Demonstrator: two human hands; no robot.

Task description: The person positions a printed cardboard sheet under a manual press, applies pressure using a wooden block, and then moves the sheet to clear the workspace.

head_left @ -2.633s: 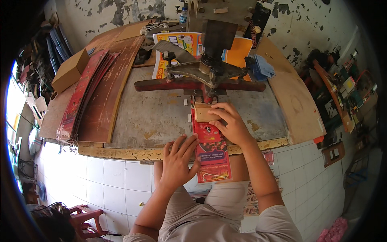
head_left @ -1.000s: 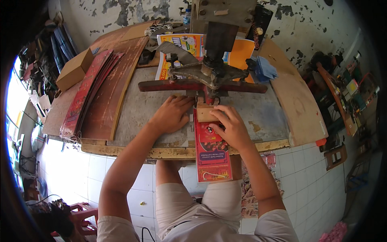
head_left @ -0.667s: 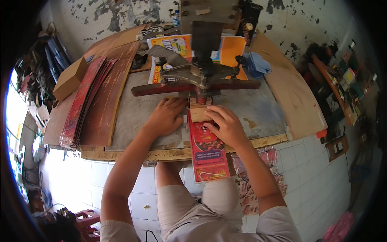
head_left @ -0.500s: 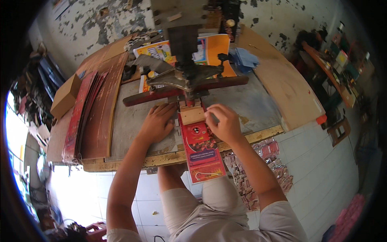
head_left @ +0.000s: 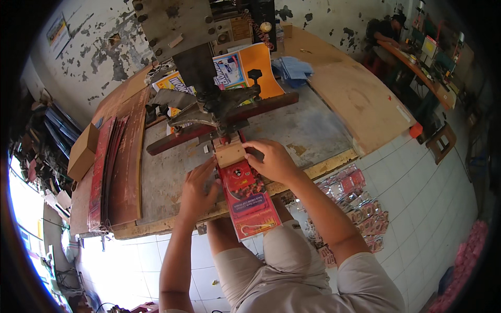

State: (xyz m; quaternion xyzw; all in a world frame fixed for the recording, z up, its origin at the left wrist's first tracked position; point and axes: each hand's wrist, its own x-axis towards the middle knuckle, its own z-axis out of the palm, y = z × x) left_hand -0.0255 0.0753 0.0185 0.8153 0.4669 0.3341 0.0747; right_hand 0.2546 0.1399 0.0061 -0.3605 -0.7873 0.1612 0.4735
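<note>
A flat pale wooden block [head_left: 230, 155] lies on the grey worktop, at the upper end of a red printed packaging strip [head_left: 250, 202]. The strip hangs past the table's front edge over my lap and carries a white hook shape near its lower end. My right hand [head_left: 271, 160] is curled, with finger and thumb against the block's right edge. My left hand [head_left: 198, 188] rests beside the strip, thumb apart, its fingertips reaching the block's left edge. Just behind the block stands the dark metal press head [head_left: 211, 107] with its red crossbar [head_left: 271, 107].
Red-edged boards [head_left: 104, 172] and a cardboard box [head_left: 83, 151] are at the left. Blue sheets [head_left: 294, 69] and a brown board [head_left: 360, 94] are at the right. Bundled red packets [head_left: 360, 208] lie on the tiled floor. A person [head_left: 389, 31] sits at a far bench.
My view has shifted. My left hand has come nearer, its fingertips now at the block's left edge. The fingers of my right hand have moved onto the block's right edge.
</note>
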